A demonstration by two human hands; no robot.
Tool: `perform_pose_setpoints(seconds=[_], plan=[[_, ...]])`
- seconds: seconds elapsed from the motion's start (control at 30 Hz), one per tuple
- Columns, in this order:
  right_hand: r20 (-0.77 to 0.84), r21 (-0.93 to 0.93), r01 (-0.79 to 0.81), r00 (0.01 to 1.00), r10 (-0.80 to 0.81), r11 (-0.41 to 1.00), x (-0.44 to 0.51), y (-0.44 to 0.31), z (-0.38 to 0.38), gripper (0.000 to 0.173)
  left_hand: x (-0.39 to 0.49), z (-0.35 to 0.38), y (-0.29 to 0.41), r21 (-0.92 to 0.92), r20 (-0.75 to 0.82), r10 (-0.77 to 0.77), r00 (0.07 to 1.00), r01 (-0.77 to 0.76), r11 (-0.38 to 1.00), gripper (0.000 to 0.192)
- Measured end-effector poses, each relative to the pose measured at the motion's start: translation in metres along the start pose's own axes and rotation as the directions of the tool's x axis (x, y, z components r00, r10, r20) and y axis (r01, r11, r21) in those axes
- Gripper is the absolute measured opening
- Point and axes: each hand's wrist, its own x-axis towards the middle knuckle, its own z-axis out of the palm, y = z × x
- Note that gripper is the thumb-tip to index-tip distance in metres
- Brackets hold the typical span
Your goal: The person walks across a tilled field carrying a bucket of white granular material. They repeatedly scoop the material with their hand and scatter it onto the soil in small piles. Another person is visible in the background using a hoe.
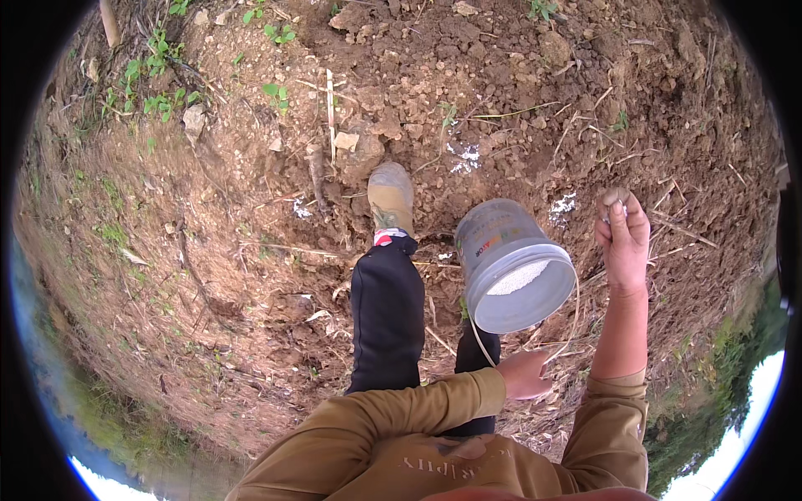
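A translucent plastic bucket (510, 250) with white granules (519, 278) inside hangs tilted by its thin handle (569, 325). My left hand (525, 376) is closed around that handle, close to my body. To the right of the bucket, my right hand (621, 219) is raised over the soil with its fingers curled in and a few white granules showing between thumb and fingers. Below it to the left, a small patch of white granules (562, 208) lies on the ground. Another white patch (465, 158) is further ahead, and a smaller one (301, 208) lies left of my boot.
Cloddy brown soil (426, 81) spreads all around, with dry stalks (331, 116) and stones (195, 119). My boot (391, 191) is planted on the soil left of the bucket. Small green plants (164, 103) grow at the upper left.
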Motion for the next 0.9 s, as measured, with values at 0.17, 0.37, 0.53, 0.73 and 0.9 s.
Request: perform_pose_setpoints(seconds=[0.17, 0.37, 0.53, 0.73, 0.9], plan=[[0.353, -0.121, 0.156, 0.930, -0.104, 0.980, 0.114, -0.005, 0.165, 0.019, 0.006, 0.005, -0.010, -0.092, 0.056, -0.043, 0.997, 0.048, 0.995, 0.027], [0.193, -0.490, 0.131, 0.980, -0.039, 0.862, 0.176, 0.020, 0.264, 0.057, -0.004, 0.005, -0.011, -0.099, -0.403, 0.430, 0.808, -0.506, 0.857, 0.030], [0.013, -0.611, 0.025, 1.000, -0.022, 0.792, 0.201, 0.019, 0.170, 0.038, -0.012, -0.026, 0.015, -0.221, -0.069, 0.154, 0.986, -0.166, 0.961, 0.032], [0.263, -0.954, 0.293, 0.732, -0.628, -0.058, 0.274, -0.002, 0.079, 0.055, -0.024, -0.051, 0.030, -0.208, 0.028, 0.036, 0.999, -0.029, 0.978, 0.026], [-0.048, -0.907, 0.057, 0.971, -0.236, 0.417, 0.314, 0.013, 0.093, 0.076, -0.027, -0.062, 0.032, -0.182, 0.081, 0.020, 0.997, -0.004, 0.983, 0.026]])
